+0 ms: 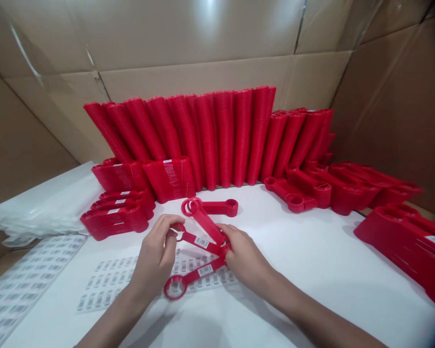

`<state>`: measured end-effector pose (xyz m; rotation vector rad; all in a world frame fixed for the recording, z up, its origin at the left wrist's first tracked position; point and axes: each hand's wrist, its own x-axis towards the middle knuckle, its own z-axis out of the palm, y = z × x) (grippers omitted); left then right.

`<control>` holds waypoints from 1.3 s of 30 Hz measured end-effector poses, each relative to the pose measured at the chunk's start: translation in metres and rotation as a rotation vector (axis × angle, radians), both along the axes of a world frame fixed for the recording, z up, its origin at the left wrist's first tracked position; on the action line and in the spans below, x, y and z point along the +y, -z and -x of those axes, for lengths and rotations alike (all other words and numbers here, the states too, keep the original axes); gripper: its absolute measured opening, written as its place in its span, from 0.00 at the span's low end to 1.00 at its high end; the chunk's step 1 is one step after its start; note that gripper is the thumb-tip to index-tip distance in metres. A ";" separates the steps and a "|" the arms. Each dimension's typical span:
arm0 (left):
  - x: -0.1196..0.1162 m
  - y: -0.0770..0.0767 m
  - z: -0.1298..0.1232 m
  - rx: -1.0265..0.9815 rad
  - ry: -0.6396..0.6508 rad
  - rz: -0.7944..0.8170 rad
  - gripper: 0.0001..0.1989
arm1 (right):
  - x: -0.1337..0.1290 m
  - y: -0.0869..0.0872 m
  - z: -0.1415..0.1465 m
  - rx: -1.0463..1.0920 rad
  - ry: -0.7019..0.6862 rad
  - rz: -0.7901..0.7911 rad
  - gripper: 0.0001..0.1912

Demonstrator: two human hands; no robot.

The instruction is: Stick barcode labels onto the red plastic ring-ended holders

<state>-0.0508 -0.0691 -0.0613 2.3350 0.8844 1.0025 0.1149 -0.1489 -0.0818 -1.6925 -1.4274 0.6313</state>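
Several red plastic pieces with ringed ends (210, 227) fan out from my right hand (248, 256), whose fingers are wrapped round their joined right ends. White barcode labels show on two of them. My left hand (157, 253) pinches the ringed left end of the middle labelled piece (202, 241). The lowest piece (197, 274) points down and left, its ring over a sheet of barcode labels (97, 292). Another red piece (223, 207) lies flat on the white table just beyond the hands.
Tall stacks of red pieces (224, 140) stand along the back by a cardboard wall (203, 77). Labelled bundles (116, 215) sit at the left, more bundles (402, 241) at the right. Clear plastic bags (54, 203) and a larger label sheet (29, 285) lie far left.
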 end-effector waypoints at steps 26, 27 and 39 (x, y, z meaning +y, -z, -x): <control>0.017 -0.016 0.028 0.561 0.132 0.210 0.07 | 0.001 0.010 0.008 -0.109 -0.029 0.150 0.18; 0.015 -0.020 0.028 0.506 0.160 0.225 0.07 | 0.001 0.010 0.009 -0.112 -0.026 0.148 0.17; -0.001 -0.011 0.000 0.279 0.188 0.204 0.05 | -0.003 0.011 0.016 -0.147 -0.092 0.168 0.18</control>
